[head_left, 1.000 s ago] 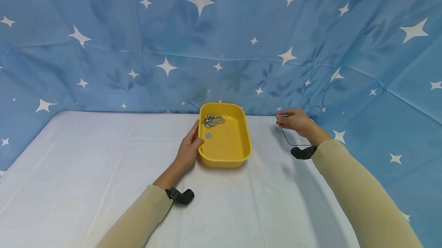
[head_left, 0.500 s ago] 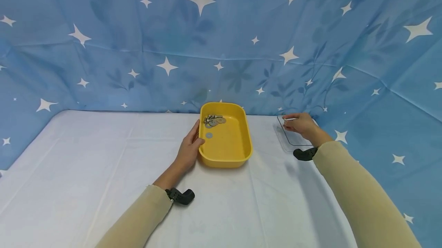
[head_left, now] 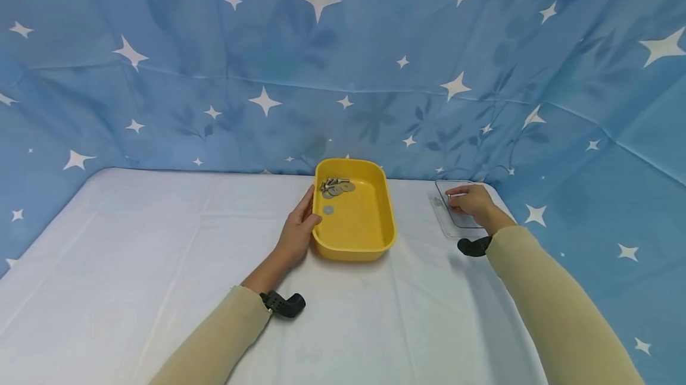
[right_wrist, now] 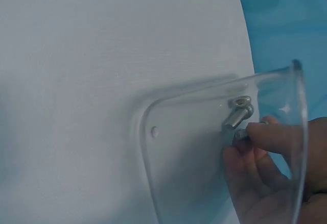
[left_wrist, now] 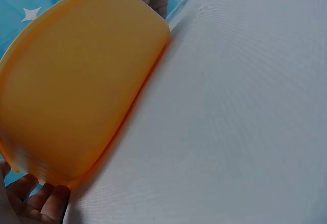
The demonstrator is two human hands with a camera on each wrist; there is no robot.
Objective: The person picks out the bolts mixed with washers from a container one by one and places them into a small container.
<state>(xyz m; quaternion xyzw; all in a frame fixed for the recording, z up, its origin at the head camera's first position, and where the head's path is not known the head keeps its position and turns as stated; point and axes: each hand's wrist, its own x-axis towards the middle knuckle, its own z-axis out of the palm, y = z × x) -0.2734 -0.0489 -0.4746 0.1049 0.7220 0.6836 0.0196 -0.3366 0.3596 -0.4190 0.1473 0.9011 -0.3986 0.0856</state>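
My left hand [head_left: 296, 230] grips the left side of a yellow plastic tray [head_left: 356, 227], thumb over the rim and fingers along the outer wall. Inside the tray, near its far left corner, lie a small heap of metal bolts [head_left: 333, 182] and several flat washers [head_left: 329, 210]. At the right, my right hand [head_left: 474, 202] reaches into a clear plastic box [head_left: 447, 230]. In the right wrist view its thumb and fingers pinch a silver bolt [right_wrist: 240, 135], partly hidden by the fingers. Beside it, another bolt [right_wrist: 238, 116] lies in the box, apparently with a washer or nut.
A white cloth [head_left: 214, 254] covers the table. Behind it hangs a blue curtain [head_left: 375, 28] with white stars, which also runs along the right side close to the clear box. Each wrist wears a black camera strap [head_left: 284, 303].
My right hand has moved slightly right and down into the clear box with the bolt, leaving more of the box visible. The left hand stays on the tray. The view has shifted slightly.
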